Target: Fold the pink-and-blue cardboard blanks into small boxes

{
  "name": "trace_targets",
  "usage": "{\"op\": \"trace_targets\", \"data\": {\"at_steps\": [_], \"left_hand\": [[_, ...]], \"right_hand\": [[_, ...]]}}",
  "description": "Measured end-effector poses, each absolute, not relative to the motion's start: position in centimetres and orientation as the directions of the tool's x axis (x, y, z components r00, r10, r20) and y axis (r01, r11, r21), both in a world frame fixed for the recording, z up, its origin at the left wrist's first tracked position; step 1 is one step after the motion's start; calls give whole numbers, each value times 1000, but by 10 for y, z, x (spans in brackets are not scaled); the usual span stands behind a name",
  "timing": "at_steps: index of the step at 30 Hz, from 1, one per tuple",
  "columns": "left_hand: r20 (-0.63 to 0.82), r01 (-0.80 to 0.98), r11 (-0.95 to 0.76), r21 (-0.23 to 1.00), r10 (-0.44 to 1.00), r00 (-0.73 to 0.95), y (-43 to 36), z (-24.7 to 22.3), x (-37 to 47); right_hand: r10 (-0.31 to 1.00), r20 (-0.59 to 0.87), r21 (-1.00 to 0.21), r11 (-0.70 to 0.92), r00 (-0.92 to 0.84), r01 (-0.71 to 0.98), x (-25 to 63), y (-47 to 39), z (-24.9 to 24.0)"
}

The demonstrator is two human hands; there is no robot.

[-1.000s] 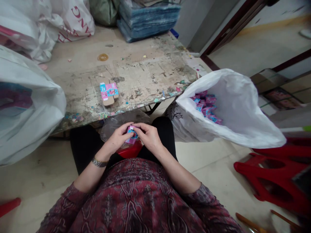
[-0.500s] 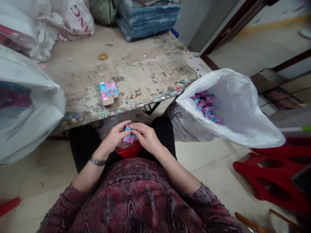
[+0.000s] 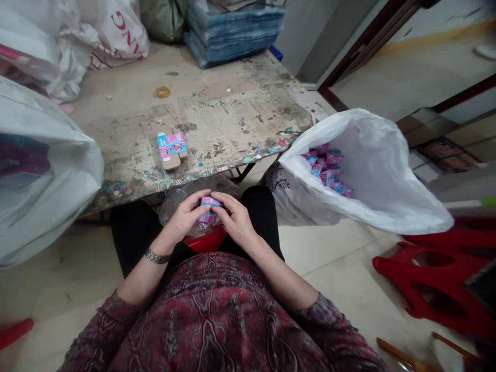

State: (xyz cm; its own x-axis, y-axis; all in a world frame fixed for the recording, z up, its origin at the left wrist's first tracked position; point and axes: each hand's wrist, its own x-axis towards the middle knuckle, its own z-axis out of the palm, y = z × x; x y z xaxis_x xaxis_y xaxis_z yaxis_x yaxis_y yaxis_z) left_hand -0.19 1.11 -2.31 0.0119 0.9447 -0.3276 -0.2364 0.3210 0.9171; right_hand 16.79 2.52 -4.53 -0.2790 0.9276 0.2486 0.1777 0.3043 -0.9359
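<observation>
While a pale, heavily stained flat worktop [image 3: 232,113] is stretching ahead of the person's knees, a blue, plastic-wrapped stack [image 3: 234,36] is sitting towards its far side, beside a dull green bag [image 3: 163,20]. A thin amber ring [image 3: 161,92] is lying farther back than a pink-and-blue cardboard box with brown flaps [image 3: 172,147]. To the right, an open white sack [image 3: 387,170] is holding many small pink-and-blue boxes [image 3: 327,168], and red plastic stools [image 3: 422,279] are standing on the pale floor [image 3: 318,248].

Over the lap, short of the near edge, the left hand [image 3: 186,214] and right hand [image 3: 237,219] are holding a small purple-pink printed box [image 3: 207,218] between fingers and thumbs. A blue band is crossing its pink surface; fingers are partly hiding its sides.
</observation>
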Motion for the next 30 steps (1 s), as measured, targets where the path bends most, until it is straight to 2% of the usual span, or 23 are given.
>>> {"op": "trace_targets", "data": {"at_steps": [7,11,15,18,20,22,26,28,30], "left_hand": [[-324,-247,314,917,946,-2,8,-32,-2],[-394,-239,383,892,919,-2,9,-29,-2],[-404,-199,386,901,913,-56,10,-27,0],[-439,-173,423,890,896,-67,9,-29,0],[-463,-185,444,877,884,-73,9,-29,-1],[-458,-219,434,874,886,-74,10,-28,-2],[-459,-272,428,862,887,-60,12,-24,-2],[-477,-264,447,855,877,-60,12,-23,-2],[-488,-246,462,852,871,-56,11,-24,-1]], "right_hand": [[907,275,-915,348,-318,202,170,27,-47],[895,269,-878,380,-357,291,169,27,-44],[898,163,-843,342,-409,416,169,31,-40],[922,68,-889,229,-382,395,170,34,-43],[941,4,-949,110,-338,295,170,35,-47],[948,-76,-992,-40,-308,123,171,35,-50],[938,-211,-917,-288,-275,-277,185,41,-45],[959,-224,-843,-279,-171,-460,204,50,-36],[979,-202,-767,-146,20,-625,231,62,-24]]}}
